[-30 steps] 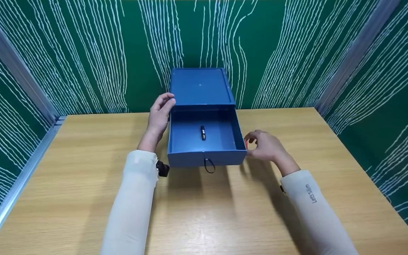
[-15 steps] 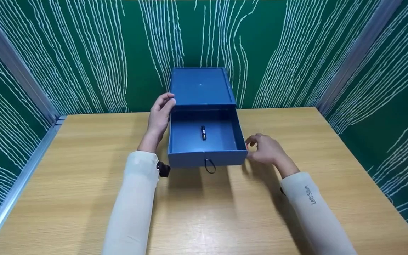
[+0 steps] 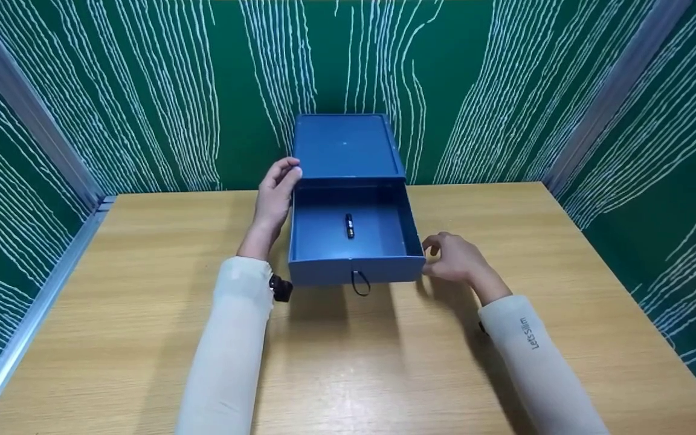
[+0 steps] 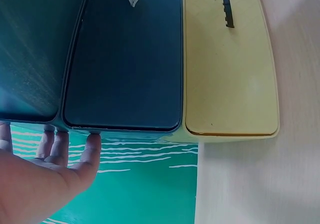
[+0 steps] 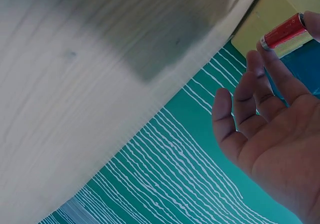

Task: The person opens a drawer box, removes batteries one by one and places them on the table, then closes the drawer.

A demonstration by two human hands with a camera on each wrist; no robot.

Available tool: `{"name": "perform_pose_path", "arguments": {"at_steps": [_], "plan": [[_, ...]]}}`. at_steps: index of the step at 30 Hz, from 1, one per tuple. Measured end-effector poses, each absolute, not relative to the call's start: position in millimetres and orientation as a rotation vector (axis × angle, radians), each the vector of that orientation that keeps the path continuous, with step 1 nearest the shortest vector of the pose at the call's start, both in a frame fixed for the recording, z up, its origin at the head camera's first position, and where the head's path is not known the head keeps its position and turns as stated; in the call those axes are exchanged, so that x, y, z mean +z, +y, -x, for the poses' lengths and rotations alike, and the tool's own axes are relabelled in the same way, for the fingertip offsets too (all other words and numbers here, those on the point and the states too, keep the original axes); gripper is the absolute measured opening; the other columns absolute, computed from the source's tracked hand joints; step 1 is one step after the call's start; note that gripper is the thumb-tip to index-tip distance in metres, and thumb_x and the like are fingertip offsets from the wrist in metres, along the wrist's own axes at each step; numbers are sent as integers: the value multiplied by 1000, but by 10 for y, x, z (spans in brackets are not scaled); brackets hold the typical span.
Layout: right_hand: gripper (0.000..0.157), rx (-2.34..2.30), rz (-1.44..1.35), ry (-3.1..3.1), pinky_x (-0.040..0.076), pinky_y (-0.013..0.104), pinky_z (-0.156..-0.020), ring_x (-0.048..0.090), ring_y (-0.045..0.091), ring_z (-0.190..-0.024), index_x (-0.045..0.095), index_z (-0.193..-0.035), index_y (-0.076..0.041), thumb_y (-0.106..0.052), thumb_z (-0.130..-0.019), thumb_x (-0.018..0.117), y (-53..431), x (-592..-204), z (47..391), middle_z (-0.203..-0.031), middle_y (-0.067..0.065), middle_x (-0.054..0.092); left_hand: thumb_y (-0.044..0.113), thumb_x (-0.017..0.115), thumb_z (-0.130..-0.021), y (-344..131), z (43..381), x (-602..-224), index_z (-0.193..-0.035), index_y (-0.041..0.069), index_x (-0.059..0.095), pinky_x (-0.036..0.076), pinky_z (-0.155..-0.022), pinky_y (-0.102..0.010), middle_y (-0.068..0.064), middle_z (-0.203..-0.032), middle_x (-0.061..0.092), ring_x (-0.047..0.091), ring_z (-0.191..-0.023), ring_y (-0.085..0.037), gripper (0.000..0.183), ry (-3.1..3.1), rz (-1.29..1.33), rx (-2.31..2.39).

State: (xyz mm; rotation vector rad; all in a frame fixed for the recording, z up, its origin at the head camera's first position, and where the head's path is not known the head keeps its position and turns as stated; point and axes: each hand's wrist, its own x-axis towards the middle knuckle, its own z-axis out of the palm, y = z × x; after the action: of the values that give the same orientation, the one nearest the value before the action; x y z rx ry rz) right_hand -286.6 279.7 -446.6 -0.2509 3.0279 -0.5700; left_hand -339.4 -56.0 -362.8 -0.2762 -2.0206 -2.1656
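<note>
A blue top drawer (image 3: 357,272) with a black loop pull stands pulled out of the drawer unit (image 3: 348,145). A small dark cylinder (image 3: 350,226) lies on its floor; its kind is hard to make out. My left hand (image 3: 275,193) touches the unit's left side near the top front corner, fingers extended against it in the left wrist view. Just outside the drawer's right front corner, my right hand (image 3: 457,258) pinches a red battery (image 5: 284,32) end to end between thumb and index finger. In the head view the drawer hides that battery.
Below the open drawer, the left wrist view shows a closed dark blue drawer (image 4: 125,68) with a white loop and a yellow drawer (image 4: 230,78) with a black loop. The unit stands at the back of a wooden table (image 3: 336,374), near a green wall (image 3: 161,90) with white lines.
My right hand has shifted slightly down and right, and the red battery has slipped out of the head view behind the drawer. The left hand keeps its place.
</note>
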Motion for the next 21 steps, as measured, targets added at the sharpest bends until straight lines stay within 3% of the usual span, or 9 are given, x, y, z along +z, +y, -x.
{"name": "perform_pose_path", "arguments": {"at_steps": [7, 21], "plan": [[45, -560, 262, 3036, 40, 33, -63, 52, 21, -76, 59, -99, -16, -43, -64, 65, 2813, -4487, 2863, -90, 6, 58, 24, 51, -87, -561, 3435, -3650, -111, 9, 52, 36, -90, -28, -4, -112, 52, 46, -102, -12, 28, -1985, 325, -2171], [46, -513, 228, 2995, 40, 33, -63, 52, 21, -76, 58, -101, -14, -41, -65, 67, 2795, -4513, 2880, -92, 9, 59, 25, 52, -87, -562, 3435, -3657, -109, 14, 54, 35, -92, -30, -3, -114, 51, 45, -104, -14, 25, -1983, 313, -2176]]}}
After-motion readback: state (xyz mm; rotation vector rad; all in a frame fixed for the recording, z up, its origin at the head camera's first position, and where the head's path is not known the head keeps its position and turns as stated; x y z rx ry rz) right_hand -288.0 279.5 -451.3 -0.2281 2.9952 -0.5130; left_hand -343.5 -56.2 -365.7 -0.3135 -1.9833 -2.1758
